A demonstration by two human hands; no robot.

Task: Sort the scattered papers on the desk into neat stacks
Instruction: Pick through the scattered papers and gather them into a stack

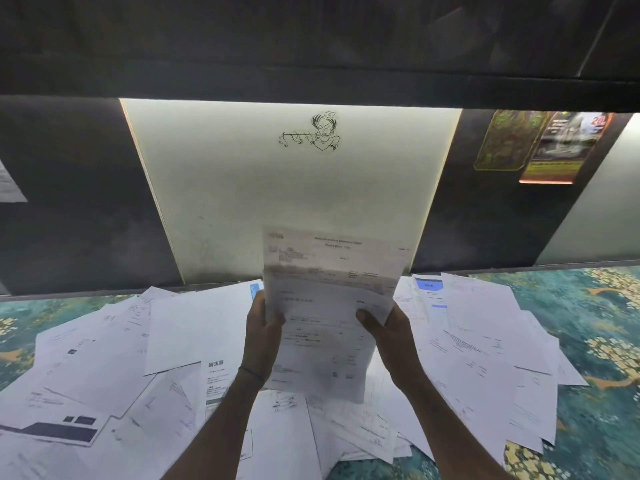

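I hold a small bundle of printed sheets (329, 306) upright above the middle of the desk. My left hand (261, 336) grips its left edge and my right hand (389, 336) grips its right edge, thumbs on the front. Beneath and around my arms, several loose white papers (114, 368) lie overlapping at odd angles on the left, and more scattered papers (485, 348) spread out on the right. One sheet with a dark blue banner (62, 429) lies near the front left.
The desk has a teal patterned covering (595, 306) showing at both sides. A lit white wall panel (294, 188) with a line drawing stands behind, flanked by dark panels. Two colourful cards (540, 147) hang at upper right. A dark shelf overhangs above.
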